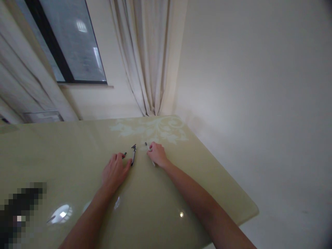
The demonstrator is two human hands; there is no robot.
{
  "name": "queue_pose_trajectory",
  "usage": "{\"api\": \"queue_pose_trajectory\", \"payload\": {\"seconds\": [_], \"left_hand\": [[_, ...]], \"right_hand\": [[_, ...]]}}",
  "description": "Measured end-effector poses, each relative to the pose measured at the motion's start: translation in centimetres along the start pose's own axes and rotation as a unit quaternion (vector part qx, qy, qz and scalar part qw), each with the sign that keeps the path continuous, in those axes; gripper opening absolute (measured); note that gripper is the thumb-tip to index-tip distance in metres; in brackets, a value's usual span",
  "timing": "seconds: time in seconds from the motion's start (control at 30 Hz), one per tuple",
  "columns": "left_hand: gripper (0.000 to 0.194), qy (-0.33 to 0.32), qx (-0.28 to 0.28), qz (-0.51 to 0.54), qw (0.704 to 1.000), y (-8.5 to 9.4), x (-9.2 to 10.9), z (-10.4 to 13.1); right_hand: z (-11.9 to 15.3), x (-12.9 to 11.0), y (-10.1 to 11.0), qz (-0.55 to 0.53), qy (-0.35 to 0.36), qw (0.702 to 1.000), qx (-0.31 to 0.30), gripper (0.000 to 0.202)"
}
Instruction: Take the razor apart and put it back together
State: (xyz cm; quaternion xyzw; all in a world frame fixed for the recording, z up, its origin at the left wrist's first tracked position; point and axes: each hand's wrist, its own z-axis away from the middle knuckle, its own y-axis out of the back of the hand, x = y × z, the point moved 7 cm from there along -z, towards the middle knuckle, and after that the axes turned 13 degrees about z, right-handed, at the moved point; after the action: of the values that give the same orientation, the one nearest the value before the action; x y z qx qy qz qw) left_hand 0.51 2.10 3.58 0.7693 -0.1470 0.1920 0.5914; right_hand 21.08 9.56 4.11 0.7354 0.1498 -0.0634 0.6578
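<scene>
My left hand (116,170) lies on the pale green tabletop (135,207), thumb spread away from the fingers. Its thumb is at the lower end of a razor (134,154), which lies lengthwise with its dark head pointing away from me. From beneath the left fingertips pokes the end of a small, thin dark object (125,154); the rest of it is covered. To the right of the razor, my right hand (157,154) is closed around a slim white stick (153,163) with a dark tip at its far end, possibly a toothbrush. The stick is close to the table surface.
White floral decoration (158,128) marks the table's far right corner. A wall (246,103) runs along the right side. Behind the table hang curtains (147,58) beside a window (75,41). A blurred-out dark patch (20,207) covers the lower left.
</scene>
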Motion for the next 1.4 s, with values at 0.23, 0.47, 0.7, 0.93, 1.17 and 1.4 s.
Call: {"api": "queue_pose_trajectory", "payload": {"seconds": [0.23, 0.47, 0.7, 0.93, 1.17, 1.4], "left_hand": [[0.046, -0.016, 0.012, -0.029, 0.999, 0.0, 0.1, 0.0], [0.036, 0.021, 0.008, -0.052, 0.998, 0.2, -1.2, -0.5], [0.033, 0.076, -0.001, -0.059, 0.995, 0.5, -1.1, -0.7], [0.038, 0.067, 0.007, -0.039, 0.997, 0.7, -0.7, -0.6], [0.032, 0.077, 0.009, -0.041, 0.996, 0.9, -0.4, -0.3], [0.032, 0.066, 0.011, -0.044, 0.997, 0.8, -0.7, -0.2]], "right_hand": [[0.5, -0.3, -0.9, -0.001, 0.011, 1.000, 0.002, 0.021], [0.8, -1.0, -0.8, 0.000, 0.011, 1.000, -0.006, 0.026], [1.1, -1.4, -0.7, 0.005, 0.021, 1.000, -0.001, 0.030], [1.2, -1.3, -1.0, 0.014, 0.024, 1.000, -0.002, 0.029], [1.0, -1.0, -1.2, 0.023, 0.022, 0.999, 0.005, 0.030], [0.9, -0.9, -1.2, 0.026, 0.019, 0.999, 0.010, 0.030]]}}
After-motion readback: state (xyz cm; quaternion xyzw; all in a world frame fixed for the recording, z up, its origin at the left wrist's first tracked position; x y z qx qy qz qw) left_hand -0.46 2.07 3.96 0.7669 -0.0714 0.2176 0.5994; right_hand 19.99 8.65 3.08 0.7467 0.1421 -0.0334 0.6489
